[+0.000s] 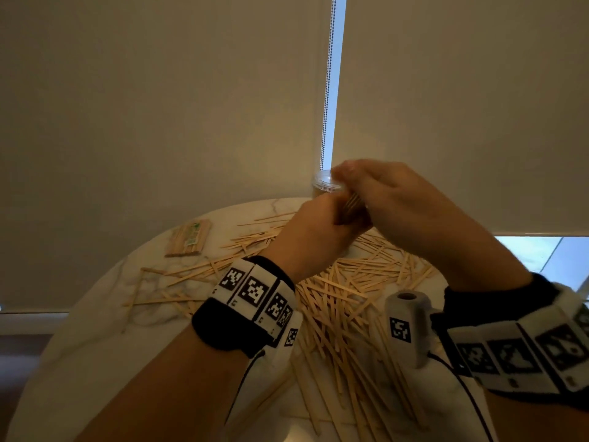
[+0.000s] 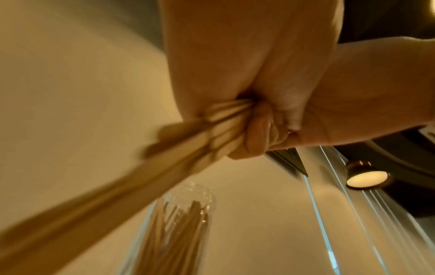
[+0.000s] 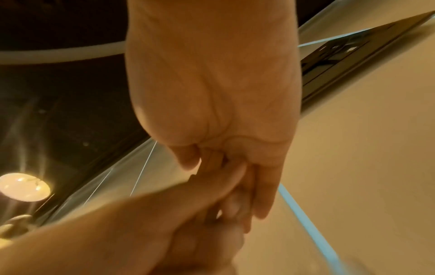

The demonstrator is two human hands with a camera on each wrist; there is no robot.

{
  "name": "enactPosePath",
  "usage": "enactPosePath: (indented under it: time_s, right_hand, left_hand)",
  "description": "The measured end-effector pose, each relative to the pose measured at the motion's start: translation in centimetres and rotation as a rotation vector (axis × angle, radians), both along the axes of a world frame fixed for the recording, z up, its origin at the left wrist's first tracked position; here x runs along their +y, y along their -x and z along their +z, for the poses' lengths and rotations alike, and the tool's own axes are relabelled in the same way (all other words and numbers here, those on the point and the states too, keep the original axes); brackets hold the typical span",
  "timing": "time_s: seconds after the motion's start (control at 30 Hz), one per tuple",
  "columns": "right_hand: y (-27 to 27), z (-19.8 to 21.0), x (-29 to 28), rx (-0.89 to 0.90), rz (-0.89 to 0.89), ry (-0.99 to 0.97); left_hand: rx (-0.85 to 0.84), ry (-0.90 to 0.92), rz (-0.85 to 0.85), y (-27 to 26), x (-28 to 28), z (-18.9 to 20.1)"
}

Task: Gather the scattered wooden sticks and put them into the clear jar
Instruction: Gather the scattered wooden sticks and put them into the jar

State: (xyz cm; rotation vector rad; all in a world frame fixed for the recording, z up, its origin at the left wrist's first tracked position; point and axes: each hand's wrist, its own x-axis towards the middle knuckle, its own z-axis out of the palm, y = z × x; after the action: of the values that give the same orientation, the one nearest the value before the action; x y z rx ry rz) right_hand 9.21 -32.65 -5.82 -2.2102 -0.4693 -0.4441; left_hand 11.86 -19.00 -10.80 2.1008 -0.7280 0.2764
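Observation:
Above the far side of the table both hands meet on a bundle of wooden sticks (image 1: 350, 206). My left hand (image 1: 315, 226) grips its lower part, fingers curled round the sticks (image 2: 179, 154). My right hand (image 1: 382, 194) closes over the upper end, its fingers (image 3: 263, 195) lying against my left hand (image 3: 146, 232). The clear jar (image 1: 322, 184) stands just behind the hands, partly hidden. In the left wrist view the jar (image 2: 188, 210) holds several sticks upright. Many loose sticks (image 1: 334, 303) lie scattered on the table.
The round marble table (image 1: 95, 352) stands against a drawn roller blind (image 1: 159, 106). A wrapped packet of sticks (image 1: 188, 239) lies at the back left. A grey marker-tagged device (image 1: 406, 327) sits by my right wrist, with a cable trailing.

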Motion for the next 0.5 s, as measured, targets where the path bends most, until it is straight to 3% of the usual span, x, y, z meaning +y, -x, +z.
enactPosePath:
  time_s: [0.07,0.2,0.3,0.37,0.5]
  right_hand:
    - [0.1,-0.5,0.7,0.045,0.051,-0.023]
    - [-0.1,-0.3,0.8,0.092,0.089,-0.243]
    - [-0.2,-1.2,0.3,0.366,0.185,0.047]
    - [-0.1,-2.4,0.9,0.581,0.286,0.249]
    - [-0.9,-4.2,2.6,0.691,0.36,0.104]
  left_hand:
    - [0.016,0.113,-0.027,0.1,-0.5,0.0]
    - [0.35,0.662,-0.06,0.5,0.5,1.8]
    - [0.509,1.062,-0.175,0.3,2.2,3.0]
    - [0.488,1.173,-0.175,0.1,2.5,3.1]
    - [0.411,1.242,-0.146,0.3,2.0,3.0]
